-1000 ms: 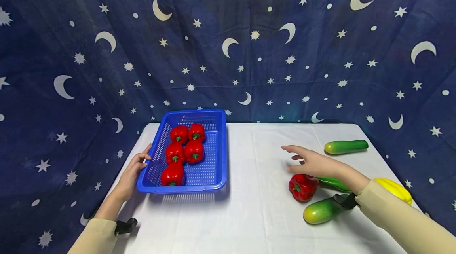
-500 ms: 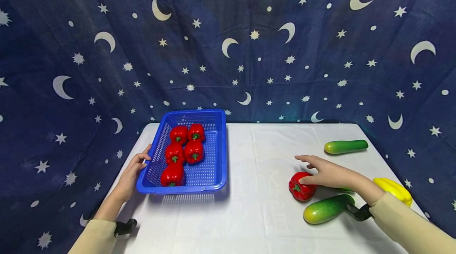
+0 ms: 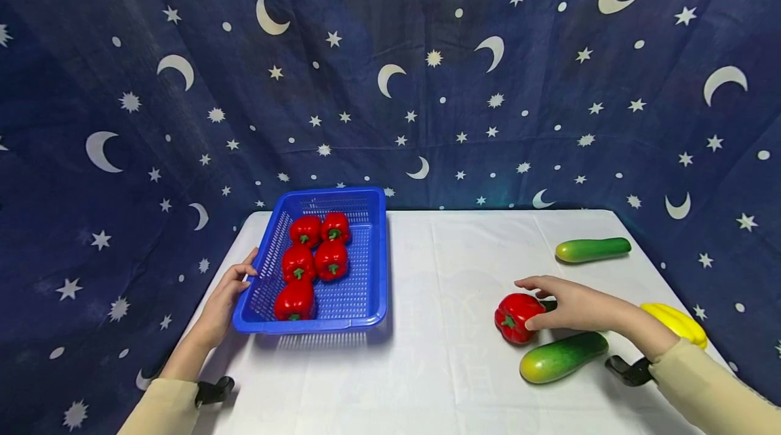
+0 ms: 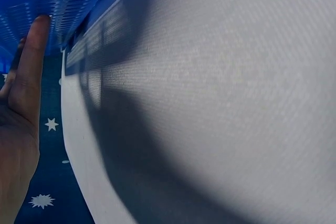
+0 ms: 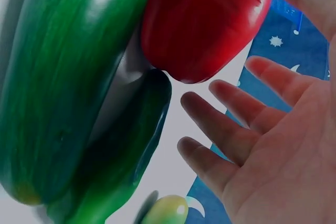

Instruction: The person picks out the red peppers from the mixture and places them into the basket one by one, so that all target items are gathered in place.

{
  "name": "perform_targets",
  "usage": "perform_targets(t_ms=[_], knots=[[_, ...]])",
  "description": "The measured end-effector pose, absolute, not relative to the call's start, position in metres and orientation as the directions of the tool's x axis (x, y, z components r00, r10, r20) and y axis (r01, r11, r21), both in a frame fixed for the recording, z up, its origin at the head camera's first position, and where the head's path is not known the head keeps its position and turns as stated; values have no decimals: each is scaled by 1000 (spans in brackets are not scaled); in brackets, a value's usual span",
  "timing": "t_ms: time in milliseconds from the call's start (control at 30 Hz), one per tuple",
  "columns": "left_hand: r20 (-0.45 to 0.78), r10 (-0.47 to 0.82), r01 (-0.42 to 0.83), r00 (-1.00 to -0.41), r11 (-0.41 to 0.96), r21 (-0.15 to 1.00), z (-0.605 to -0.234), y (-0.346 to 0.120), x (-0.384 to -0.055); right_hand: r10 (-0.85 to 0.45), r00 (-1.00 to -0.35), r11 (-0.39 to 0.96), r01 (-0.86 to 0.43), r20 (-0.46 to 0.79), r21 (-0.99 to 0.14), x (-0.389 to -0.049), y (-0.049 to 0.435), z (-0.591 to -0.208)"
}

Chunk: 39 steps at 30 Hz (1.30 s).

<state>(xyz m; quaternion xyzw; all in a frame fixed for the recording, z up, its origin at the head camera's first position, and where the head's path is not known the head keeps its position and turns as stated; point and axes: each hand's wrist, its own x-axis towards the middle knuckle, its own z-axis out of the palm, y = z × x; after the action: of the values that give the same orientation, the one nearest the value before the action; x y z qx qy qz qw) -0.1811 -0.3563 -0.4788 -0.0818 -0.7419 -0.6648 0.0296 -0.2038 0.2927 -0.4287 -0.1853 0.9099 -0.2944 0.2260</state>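
My left hand (image 3: 222, 303) rests at the left side of a blue plastic basket (image 3: 386, 272); in the left wrist view a straight finger (image 4: 37, 38) touches its perforated wall. Several red bell peppers (image 3: 297, 262) lie inside the basket. My right hand (image 3: 576, 305) reaches over a red bell pepper (image 3: 512, 316) on the table, its thumb by the pepper's near side. In the right wrist view the fingers are spread, with a gap to the pepper (image 5: 205, 24). A green cucumber (image 3: 561, 357) lies in front of the hand. A slim dark green vegetable (image 5: 131, 140), mostly hidden in the head view, lies beside it.
Another cucumber (image 3: 592, 250) lies at the back right of the white-covered table (image 3: 439, 367). A yellow ridged fruit or vegetable (image 3: 677, 323) sits near the right edge, partly behind my right forearm. A dark blue star-and-moon curtain (image 3: 427, 103) hangs behind.
My right hand has moved right and toward me, and its thumb has come down beside the loose red bell pepper. The left hand stays at the basket.
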Motion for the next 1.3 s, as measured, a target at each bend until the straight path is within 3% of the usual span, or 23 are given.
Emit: perform_targets(t_ms=[533, 1300], knots=[[158, 82, 166, -984, 107, 980, -479, -357, -181, -481, -816, 756, -201, -320, -623, -209, 277, -434], [175, 95, 185, -980, 106, 977, -480, -357, -180, -561, -795, 709, -316, -231, -631, -261, 258, -439]])
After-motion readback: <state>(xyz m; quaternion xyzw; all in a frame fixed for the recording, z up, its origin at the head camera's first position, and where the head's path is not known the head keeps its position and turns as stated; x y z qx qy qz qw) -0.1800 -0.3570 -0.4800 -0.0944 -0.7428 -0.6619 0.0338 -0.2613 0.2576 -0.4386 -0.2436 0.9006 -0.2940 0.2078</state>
